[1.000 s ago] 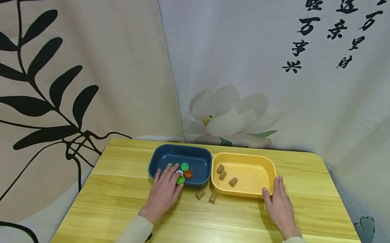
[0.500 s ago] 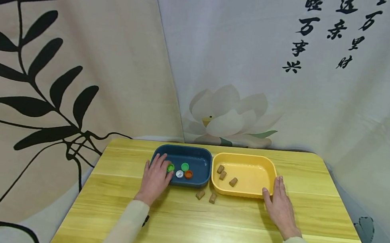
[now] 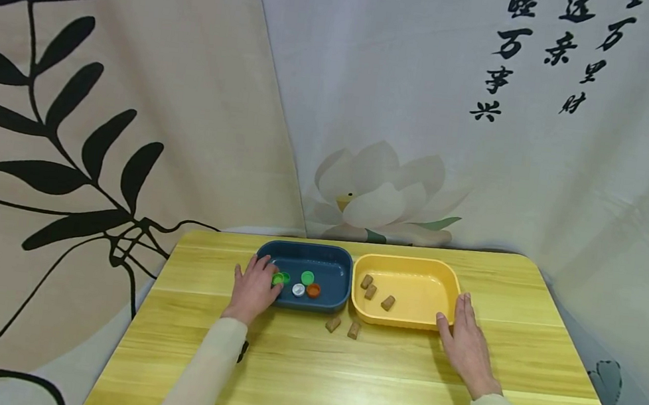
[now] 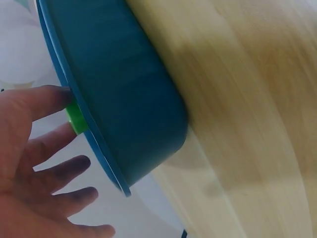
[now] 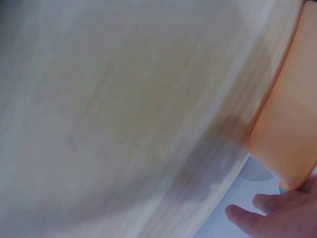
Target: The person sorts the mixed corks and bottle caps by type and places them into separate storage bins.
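Note:
My left hand is over the left end of a dark blue tray. Between its thumb and index finger it pinches a green bottle cap at the tray's rim; the other fingers spread loosely in the left wrist view. A second green cap overlaps it in the head view. Nearby in the tray lie another green cap, a white cap and an orange-brown cap. My right hand rests with straight fingers against the near right corner of a yellow tray, thumb by its front rim.
Three cork-like brown pieces, one of them a short cylinder, lie in the yellow tray. Two more brown pieces, a left one and a right one, lie on the wooden table before the trays. A printed curtain hangs behind.
My left hand has moved left across the blue tray with a green cap, from beside the white and orange-brown caps to the left end. The right hand has stayed still.

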Demonstrator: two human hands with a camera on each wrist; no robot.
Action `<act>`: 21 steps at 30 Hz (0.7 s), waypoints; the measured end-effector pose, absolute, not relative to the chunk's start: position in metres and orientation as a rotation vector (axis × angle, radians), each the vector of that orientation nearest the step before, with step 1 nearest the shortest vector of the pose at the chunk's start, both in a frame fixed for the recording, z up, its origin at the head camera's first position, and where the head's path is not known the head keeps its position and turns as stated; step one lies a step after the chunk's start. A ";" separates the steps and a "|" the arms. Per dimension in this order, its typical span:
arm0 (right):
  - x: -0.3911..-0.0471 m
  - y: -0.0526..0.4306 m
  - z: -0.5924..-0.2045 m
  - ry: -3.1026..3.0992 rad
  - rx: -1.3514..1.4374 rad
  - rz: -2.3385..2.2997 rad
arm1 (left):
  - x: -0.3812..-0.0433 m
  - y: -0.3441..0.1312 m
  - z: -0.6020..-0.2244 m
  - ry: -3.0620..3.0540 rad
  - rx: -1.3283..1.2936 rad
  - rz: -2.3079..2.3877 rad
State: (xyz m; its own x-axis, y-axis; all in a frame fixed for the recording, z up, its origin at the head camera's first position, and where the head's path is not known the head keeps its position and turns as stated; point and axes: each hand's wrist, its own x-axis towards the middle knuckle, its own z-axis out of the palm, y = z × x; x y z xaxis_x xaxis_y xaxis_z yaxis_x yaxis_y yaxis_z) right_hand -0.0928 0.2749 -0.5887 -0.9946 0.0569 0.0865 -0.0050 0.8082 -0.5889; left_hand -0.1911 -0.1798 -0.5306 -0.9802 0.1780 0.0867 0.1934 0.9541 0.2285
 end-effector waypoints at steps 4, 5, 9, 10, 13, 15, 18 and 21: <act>-0.093 0.274 -0.589 -2.899 -0.048 0.947 | -0.193 -0.179 -0.532 -3.067 -0.279 -0.343; -0.093 0.274 -0.589 -2.902 -0.049 0.946 | -0.193 -0.179 -0.532 -3.074 -0.276 -0.333; -0.093 0.273 -0.587 -2.905 -0.048 0.957 | -0.193 -0.180 -0.534 -3.082 -0.276 -0.307; -0.092 0.273 -0.587 -2.903 -0.047 0.959 | -0.193 -0.181 -0.535 -3.083 -0.276 -0.302; -0.092 0.273 -0.586 -2.911 -0.047 0.961 | -0.191 -0.183 -0.537 -3.075 -0.278 -0.309; -0.092 0.273 -0.586 -2.912 -0.050 0.957 | -0.188 -0.183 -0.538 -3.060 -0.278 -0.327; -0.092 0.274 -0.585 -2.920 -0.057 0.955 | -0.182 -0.180 -0.538 -3.011 -0.296 -0.360; -0.092 0.274 -0.584 -2.925 -0.064 0.962 | -0.174 -0.174 -0.540 -2.941 -0.339 -0.385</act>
